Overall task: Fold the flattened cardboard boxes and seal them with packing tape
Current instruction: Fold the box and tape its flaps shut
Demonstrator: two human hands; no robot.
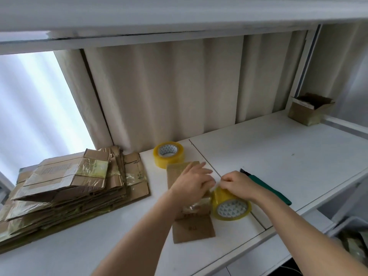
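A small brown cardboard box lies on the white table with its flaps spread toward and away from me. My left hand presses down on its middle with fingers spread flat. A yellow tape roll stands on edge against the box's right side. My right hand sits on top of that roll, fingertips pinching the tape end at the box. A second yellow tape roll lies flat behind the box.
A tall stack of flattened, tape-scarred cardboard boxes fills the table's left side. A dark green-handled cutter lies right of my hands. A folded open box stands at the far right corner. Curtains hang behind; a shelf overhangs above.
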